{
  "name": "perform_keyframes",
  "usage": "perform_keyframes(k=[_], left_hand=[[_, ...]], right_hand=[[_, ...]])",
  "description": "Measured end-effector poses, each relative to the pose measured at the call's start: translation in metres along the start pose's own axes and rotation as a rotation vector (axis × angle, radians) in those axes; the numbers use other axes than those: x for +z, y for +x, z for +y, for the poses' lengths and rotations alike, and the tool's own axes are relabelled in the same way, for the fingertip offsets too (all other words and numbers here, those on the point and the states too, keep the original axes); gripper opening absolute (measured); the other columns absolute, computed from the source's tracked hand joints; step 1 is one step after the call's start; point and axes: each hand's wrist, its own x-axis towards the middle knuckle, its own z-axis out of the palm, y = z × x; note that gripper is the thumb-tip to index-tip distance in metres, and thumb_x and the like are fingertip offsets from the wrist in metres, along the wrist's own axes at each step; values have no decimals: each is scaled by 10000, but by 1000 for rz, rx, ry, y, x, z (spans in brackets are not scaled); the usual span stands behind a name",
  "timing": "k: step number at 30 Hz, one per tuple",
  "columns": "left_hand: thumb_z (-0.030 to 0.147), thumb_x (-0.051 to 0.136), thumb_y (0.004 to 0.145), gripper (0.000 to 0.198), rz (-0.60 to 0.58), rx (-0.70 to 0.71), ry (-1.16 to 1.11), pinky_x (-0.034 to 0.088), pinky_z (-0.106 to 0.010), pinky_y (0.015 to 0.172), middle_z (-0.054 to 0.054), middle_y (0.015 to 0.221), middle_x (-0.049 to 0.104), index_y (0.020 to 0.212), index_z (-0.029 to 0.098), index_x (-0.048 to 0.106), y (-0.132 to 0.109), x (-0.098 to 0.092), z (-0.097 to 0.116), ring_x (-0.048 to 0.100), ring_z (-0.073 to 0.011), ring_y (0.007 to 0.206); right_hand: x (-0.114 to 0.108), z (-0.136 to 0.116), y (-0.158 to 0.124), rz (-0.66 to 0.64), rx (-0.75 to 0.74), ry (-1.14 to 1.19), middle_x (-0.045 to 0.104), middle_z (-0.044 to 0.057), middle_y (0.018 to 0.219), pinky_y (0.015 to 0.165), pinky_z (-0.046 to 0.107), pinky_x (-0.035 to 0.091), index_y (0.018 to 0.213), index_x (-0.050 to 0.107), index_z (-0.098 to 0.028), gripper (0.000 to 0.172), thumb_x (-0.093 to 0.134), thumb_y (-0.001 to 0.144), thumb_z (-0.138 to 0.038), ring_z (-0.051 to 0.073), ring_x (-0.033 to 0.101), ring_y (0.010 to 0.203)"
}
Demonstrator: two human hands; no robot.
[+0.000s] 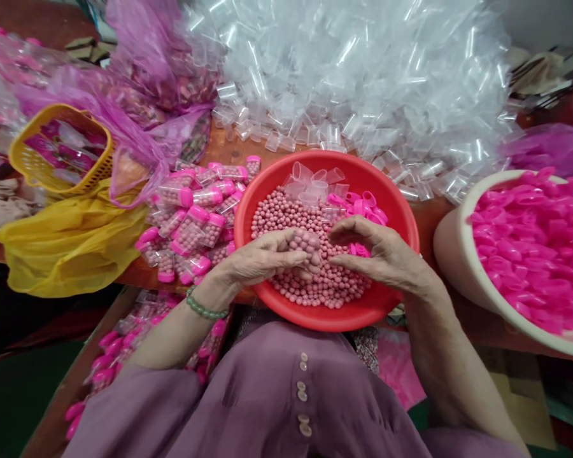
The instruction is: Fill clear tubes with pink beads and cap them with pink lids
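My left hand is closed around a small clear jar filled with pink beads, held over the red basin. Beside it my right hand has thumb and fingers apart, with nothing visible between them. Loose pink beads cover the basin's floor under both hands. Several clear empty jars lie at the basin's far side. Bright pink caps are heaped at its right, partly behind my right hand.
Filled, pink-capped jars pile up left of the basin, more below the table edge. A heap of clear jars spans the back. At right stands a white bucket of pink caps. A yellow basket and yellow bag lie left.
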Motion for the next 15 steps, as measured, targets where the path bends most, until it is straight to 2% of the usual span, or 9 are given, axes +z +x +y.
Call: perform_keyframes(k=[2, 5, 7, 11, 15], left_hand=[[288, 731, 764, 344, -30, -9, -72, 557, -351, 804, -97, 927, 687, 1049, 141, 604, -4, -1, 0, 678, -185, 836], [221, 748, 734, 374, -78, 31, -52, 558, -346, 842, -97, 931, 700, 1075, 136, 623, -8, -1, -3, 689, -184, 852], [187, 753, 716, 418, -93, 66, -15, 558, -335, 855, -90, 940, 696, 1110, 138, 622, -8, 0, -5, 687, -178, 861], [144, 732, 706, 489, -79, 125, -19, 561, -318, 834, -98, 972, 691, 1177, 139, 603, -7, 3, -6, 682, -168, 850], [116, 726, 654, 582, -75, 103, -69, 561, -320, 803, -125, 1022, 696, 1217, 126, 580, -9, 3, -6, 690, -187, 840]], right_hand=[[-5, 5, -6, -14, 15, -278, 645, 87, 1026, 852, 377, 498, 1089, 576, -170, 320, 650, 869, -390, 222, 612, 947], [-4, 10, -13, -156, 115, -751, 647, 122, 1022, 812, 426, 475, 1071, 610, -154, 232, 607, 881, -287, 286, 595, 950], [1, 10, -16, -234, 176, -958, 650, 132, 994, 744, 414, 452, 1007, 633, -153, 157, 555, 888, -219, 307, 587, 919], [12, 7, -16, -298, 202, -1090, 650, 144, 931, 673, 364, 394, 954, 639, -139, 223, 427, 903, -94, 276, 592, 859], [15, 14, -16, -263, 134, -1126, 639, 128, 860, 653, 355, 375, 941, 644, -132, 210, 442, 901, -94, 259, 590, 809]])
